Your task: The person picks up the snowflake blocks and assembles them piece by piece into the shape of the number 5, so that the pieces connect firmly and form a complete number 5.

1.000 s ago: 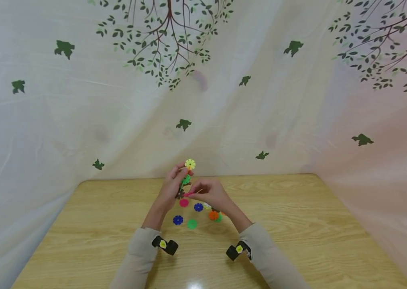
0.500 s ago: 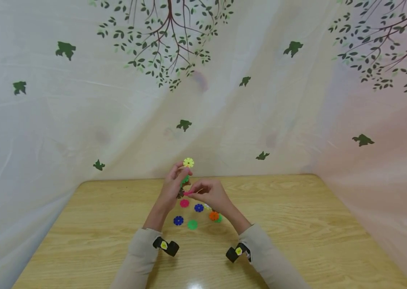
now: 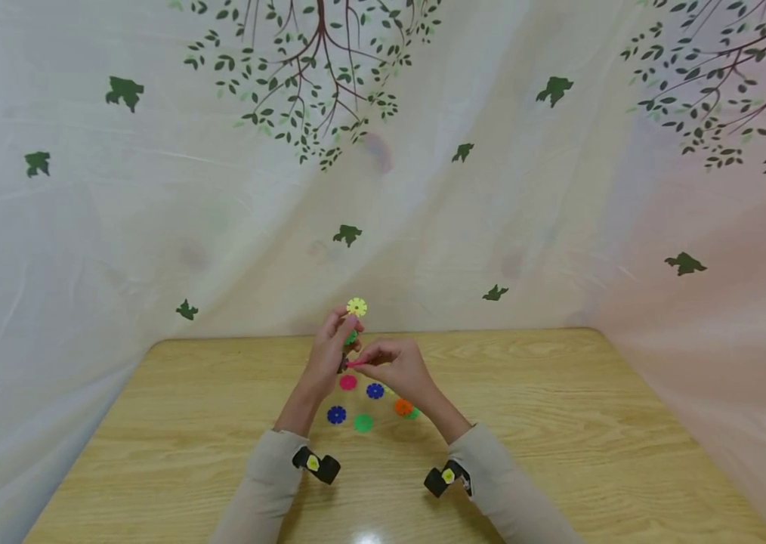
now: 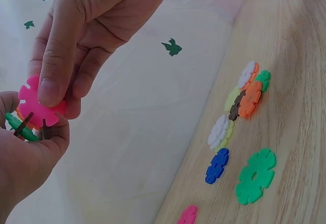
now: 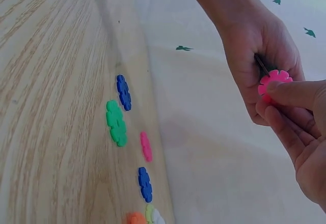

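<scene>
My left hand (image 3: 324, 357) holds a joined chain of flower-shaped plastic discs, raised above the table's far part. A yellow disc (image 3: 356, 307) tops it, with a green disc (image 3: 351, 337) lower down and a brown disc (image 3: 342, 365) at the bottom, seen nearly edge-on. Between the thumb and fingers of my right hand (image 3: 399, 368) is a pink disc (image 4: 35, 107). Its notched edge meets the brown disc in the left wrist view; how deeply they interlock I cannot tell. The left fingers and palm hide much of the chain.
Loose discs lie on the wooden table (image 3: 546, 431) below my hands: pink (image 3: 348, 383), two blue, green (image 3: 363, 423) and an orange disc (image 3: 403, 406) overlapping another green one. White, yellow and brown discs (image 4: 237, 105) lie near it. A printed cloth (image 3: 424, 249) hangs behind the table.
My left hand has turned slightly, so the brown disc shows less of its face. The right hand stays almost still with its pinch on the pink disc.
</scene>
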The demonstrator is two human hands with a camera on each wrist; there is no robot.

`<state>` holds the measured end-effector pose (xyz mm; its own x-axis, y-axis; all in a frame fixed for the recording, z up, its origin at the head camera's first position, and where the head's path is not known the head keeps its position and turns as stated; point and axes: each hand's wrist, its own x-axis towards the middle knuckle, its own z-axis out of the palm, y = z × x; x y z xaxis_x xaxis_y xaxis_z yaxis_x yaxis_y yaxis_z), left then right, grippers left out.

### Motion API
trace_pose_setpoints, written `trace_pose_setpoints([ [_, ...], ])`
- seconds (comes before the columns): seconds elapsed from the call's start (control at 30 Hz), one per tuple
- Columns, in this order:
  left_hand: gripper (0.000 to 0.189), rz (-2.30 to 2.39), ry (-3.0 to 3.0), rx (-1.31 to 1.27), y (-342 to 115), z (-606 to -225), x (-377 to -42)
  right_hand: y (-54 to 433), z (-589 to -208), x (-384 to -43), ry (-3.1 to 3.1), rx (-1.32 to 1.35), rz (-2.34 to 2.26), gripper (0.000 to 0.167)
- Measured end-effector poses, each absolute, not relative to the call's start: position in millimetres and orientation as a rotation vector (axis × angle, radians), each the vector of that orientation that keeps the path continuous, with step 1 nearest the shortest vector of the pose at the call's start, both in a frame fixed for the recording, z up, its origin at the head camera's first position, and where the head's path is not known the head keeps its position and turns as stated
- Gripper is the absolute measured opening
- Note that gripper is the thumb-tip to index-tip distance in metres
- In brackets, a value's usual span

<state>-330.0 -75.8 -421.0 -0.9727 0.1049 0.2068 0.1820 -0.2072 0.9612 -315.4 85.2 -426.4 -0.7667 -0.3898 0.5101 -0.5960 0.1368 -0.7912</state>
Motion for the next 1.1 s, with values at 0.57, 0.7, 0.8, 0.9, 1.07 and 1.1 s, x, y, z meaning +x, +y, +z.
trace_pose_setpoints([
  [0.57,0.031,-2.288,-2.015,-0.391,-74.1,-418.4,-326.7,83.8,-420.9,-310.9,-2.242,1.009,1.578,0.005],
  [0.7,0.029,-2.242,-2.047,-0.373,-73.1,-419.9,-327.4,84.2,-420.9,-310.8,-2.243,1.014,1.559,0.005],
  [0.8,0.028,-2.214,-2.06,-0.379,-72.4,-420.9,-327.0,85.0,-420.9,-311.0,-2.247,1.02,1.555,0.005],
  [0.9,0.029,-2.193,-2.062,-0.398,-71.3,-421.0,-326.0,85.3,-421.1,-311.3,-2.256,1.017,1.551,0.003],
  [1.07,0.033,-2.093,-2.125,-0.4,-69.8,-420.4,-325.7,83.2,-422.5,-311.6,-2.257,1.024,1.517,0.004],
  [1.1,0.034,-2.08,-2.136,-0.402,-69.7,-419.9,-325.9,82.7,-422.9,-311.8,-2.256,1.025,1.511,0.005],
])
